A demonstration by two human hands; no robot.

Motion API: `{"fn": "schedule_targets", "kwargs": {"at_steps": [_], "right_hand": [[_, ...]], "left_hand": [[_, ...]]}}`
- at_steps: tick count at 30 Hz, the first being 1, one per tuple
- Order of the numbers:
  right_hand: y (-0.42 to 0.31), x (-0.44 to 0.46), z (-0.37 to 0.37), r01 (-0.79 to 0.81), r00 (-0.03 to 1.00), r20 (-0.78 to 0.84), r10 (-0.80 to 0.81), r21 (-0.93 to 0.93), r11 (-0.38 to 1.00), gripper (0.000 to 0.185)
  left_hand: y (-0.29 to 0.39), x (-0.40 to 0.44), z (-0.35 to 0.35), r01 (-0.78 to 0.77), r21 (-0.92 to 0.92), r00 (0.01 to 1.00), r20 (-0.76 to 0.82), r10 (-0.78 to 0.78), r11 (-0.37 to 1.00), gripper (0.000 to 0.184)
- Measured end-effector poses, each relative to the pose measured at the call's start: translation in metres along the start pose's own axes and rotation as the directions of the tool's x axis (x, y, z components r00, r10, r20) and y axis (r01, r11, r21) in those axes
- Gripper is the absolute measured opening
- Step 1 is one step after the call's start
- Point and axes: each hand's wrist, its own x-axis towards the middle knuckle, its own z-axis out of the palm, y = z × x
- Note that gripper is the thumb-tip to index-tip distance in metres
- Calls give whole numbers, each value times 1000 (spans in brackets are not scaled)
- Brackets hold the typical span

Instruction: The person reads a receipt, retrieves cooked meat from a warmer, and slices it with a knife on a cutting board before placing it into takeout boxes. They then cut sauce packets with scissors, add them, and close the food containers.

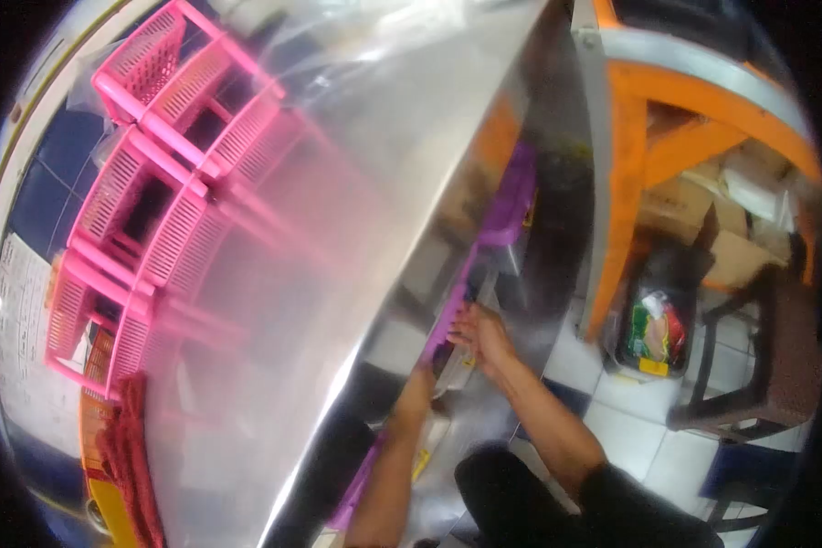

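Below the metal table's edge, a purple plastic bin [447, 321] shows mainly as a long narrow rim. My right hand [482, 336] is at this rim, its fingers bent over or against it. My left hand [418, 385] reaches to the near part of the same rim, beside the table edge. Its fingers are hidden, so its grip does not show. What lies inside the bin is dark and blurred. Farther off, another purple plastic piece [511, 196] sits under the table.
The shiny metal table [274, 384] fills the left side. Pink plastic baskets [169, 242] stand along its far side, near a red cloth [130, 457]. On the right are an orange frame [623, 183], a dark tub with colourful packets [656, 333] and a brown stool [763, 365].
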Motion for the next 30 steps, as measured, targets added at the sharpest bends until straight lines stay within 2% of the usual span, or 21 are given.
{"fn": "schedule_targets", "kwargs": {"at_steps": [1, 2, 3, 4, 5, 6, 10, 12, 13, 15, 17, 19, 20, 22, 24, 25, 26, 27, 28, 29, 30], "right_hand": [[1, 10, -4, 207, 951, 267, -154, -183, 961, 38], [5, 14, -8, 438, 808, 542, -231, -292, 850, 42], [13, 8, -10, 426, 812, 541, -219, -292, 856, 42], [23, -4, -13, 684, 724, 664, -190, -654, 323, 46], [29, -13, -14, 677, 662, 746, -69, -635, -372, 51], [28, -20, -16, 641, 699, 707, 109, -551, -534, 57], [27, -29, -25, 614, 751, 646, 136, -608, -503, 54], [27, -30, -42, 620, 654, 757, 19, -521, -586, 44], [23, -27, -44, 615, 658, 753, 7, -532, -582, 44], [14, -16, -44, 570, 806, 551, 217, -622, -537, 36], [5, 18, -41, 458, 854, 519, 45, -707, -539, 29], [10, 71, -44, 230, 959, 284, -1, -782, -579, 43], [14, 98, -47, 192, 976, 218, 25, -791, -581, 43], [30, 156, -54, 275, 961, 239, 137, -814, -512, 45], [63, 202, -50, 418, 905, 413, 102, -823, -384, 48], [82, 219, -40, 471, 874, 485, 25, -835, -285, 50], [81, 196, -19, 463, 883, 464, -74, -886, -25, 52], [80, 173, 2, 469, 882, 438, -172, -851, 237, 56], [99, 167, 5, 327, 940, 307, -151, -673, 663, 57], [121, 164, 8, 174, 977, 170, -127, -305, 936, 59], [127, 167, 2, 106, 993, 77, -93, -184, 977, 58]], "left_hand": [[-12, 9, -14, -30, 2, 999, -44, 30, 1000, 65], [-11, 21, -53, -4, -36, 1000, 25, 5, 999, 65], [-14, 30, -77, 26, -71, 996, 90, -19, 997, 65], [-23, 34, -81, 34, -64, 995, 98, -27, 997, 65], [-31, 37, -83, -6, -97, 997, 75, 13, 995, 65], [-34, 40, -88, -49, -129, 997, 46, 56, 990, 66], [-26, 34, -110, 10, -122, 996, 93, 1, 992, 68], [-21, 33, -127, 4, -184, 996, 87, 13, 983, 64], [-16, 33, -134, -9, -181, 996, 89, 26, 983, 64], [-5, 30, -148, -29, -308, 998, 46, 45, 951, 62], [8, 22, -159, -39, -432, 999, 9, 48, 901, 61], [16, 18, -162, -46, -491, 999, -13, 45, 870, 60], [18, 18, -163, -38, -453, 999, 5, 45, 891, 60], [23, 16, -165, -42, -404, 999, 13, 51, 914, 60], [26, 15, -166, 23, -493, 999, 41, -3, 870, 59], [25, 15, -166, 10, -487, 1000, 31, 6, 873, 59], [24, 16, -165, -21, -487, 1000, 3, 25, 873, 59], [23, 16, -164, -50, -488, 999, -20, 46, 872, 59], [25, 16, -168, -17, -486, 1000, 12, 26, 874, 59], [24, 15, -168, -28, -487, 999, 12, 39, 873, 59], [22, 14, -168, 25, -442, 997, 71, 7, 897, 60]]}}
